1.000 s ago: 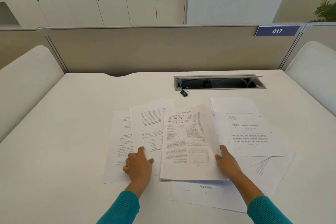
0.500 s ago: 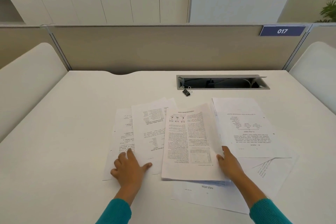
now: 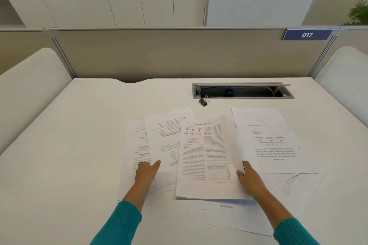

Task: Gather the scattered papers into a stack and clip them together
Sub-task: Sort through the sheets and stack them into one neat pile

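Gathering underway: the left hand (image 3: pixel 146 171) presses a loose white printed sheet (image 3: pixel 159 145) left of the thick white central stack (image 3: pixel 207 157). The right hand (image 3: pixel 248 178) grips that stack's right edge. Next, sliding sheets under; the black binder clip (image 3: pixel 203 102) waits beyond.

The left hand (image 3: pixel 147 172) has shifted right from the leftmost sheet (image 3: pixel 133 151) onto the near edge of the second sheet (image 3: pixel 161 149) (thumb now stretched out across it, fingers hidden beneath the hand), and that sheet's near corner lies farther right.
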